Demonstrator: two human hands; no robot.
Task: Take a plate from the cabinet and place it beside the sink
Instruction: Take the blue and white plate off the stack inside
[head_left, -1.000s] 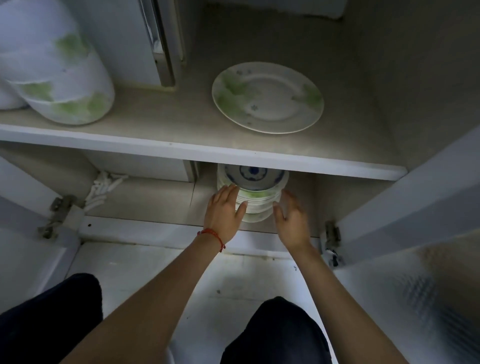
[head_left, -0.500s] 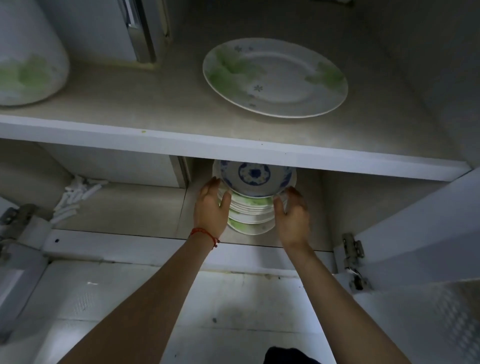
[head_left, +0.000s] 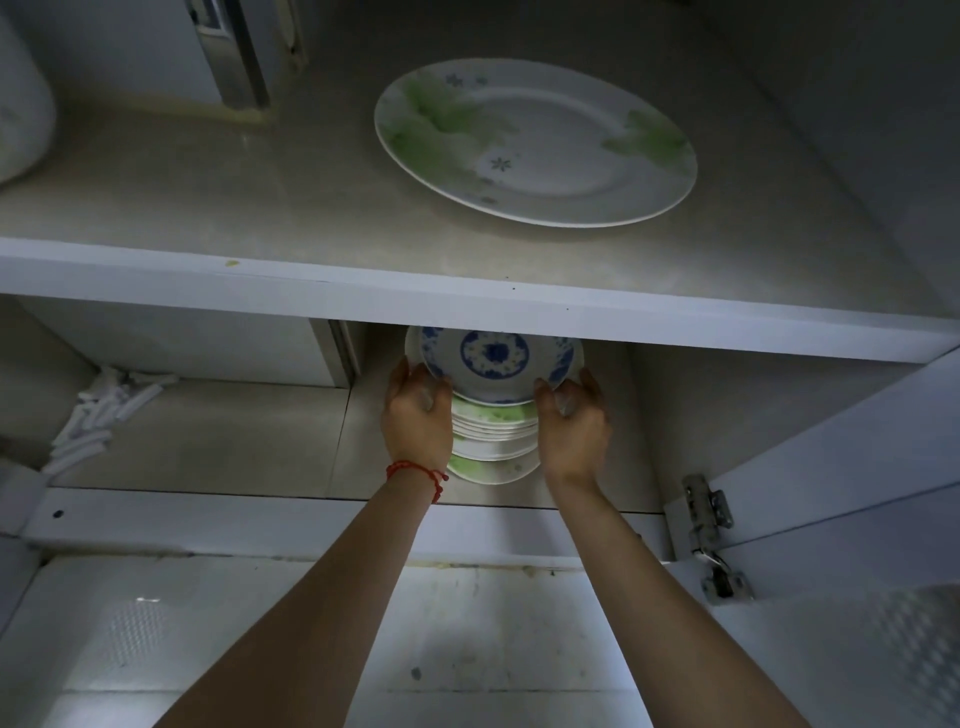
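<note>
A stack of plates (head_left: 493, 441) with green patterns stands on the lower cabinet shelf. On top of it is a white plate with blue flowers (head_left: 498, 364), tilted up toward me and partly hidden by the shelf edge above. My left hand (head_left: 418, 418) grips its left rim, thumb over the edge; a red string is on that wrist. My right hand (head_left: 571, 421) grips the right rim.
A large white plate with green leaves (head_left: 535, 140) lies on the upper shelf (head_left: 363, 288). White rounded dishes (head_left: 21, 119) sit at the far left. Small white sticks (head_left: 98, 415) lie on the lower shelf at left. The open door's hinge (head_left: 709, 535) is at right.
Both hands went from the sides of the stack up to the top blue plate and closed on its rim. The plate has tipped up off the stack. The view has moved closer.
</note>
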